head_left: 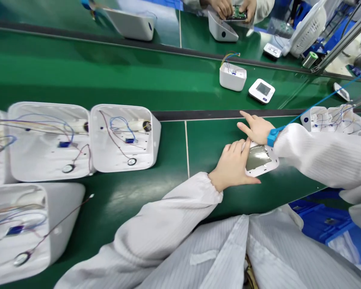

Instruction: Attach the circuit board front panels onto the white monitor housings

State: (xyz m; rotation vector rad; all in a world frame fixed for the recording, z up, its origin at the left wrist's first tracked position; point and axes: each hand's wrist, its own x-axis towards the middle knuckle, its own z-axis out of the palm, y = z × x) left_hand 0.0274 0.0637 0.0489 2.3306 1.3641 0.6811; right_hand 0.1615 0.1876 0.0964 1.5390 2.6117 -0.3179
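Note:
A white plastic panel [272, 163] with a rectangular grey, shiny window lies on the green bench in front of me. My left hand [233, 164] rests flat over its left side, fingers stretched and thumb spread along the lower edge. Over the panel's top edge is my right hand [256, 129], its thumb and forefinger pointing left and apart. A blue wrist strap [273, 136] with a cord circles my right wrist. The fingers partly cover the panel, and its underside is hidden.
Several open white housings [124, 160] with wires stand at left; more housings [331, 118] are at right. Across a dark rail [198, 115] sit a small white box [233, 78] with wires and a white display unit [261, 91]. Beyond, another person's hands [222, 7] hold a circuit board.

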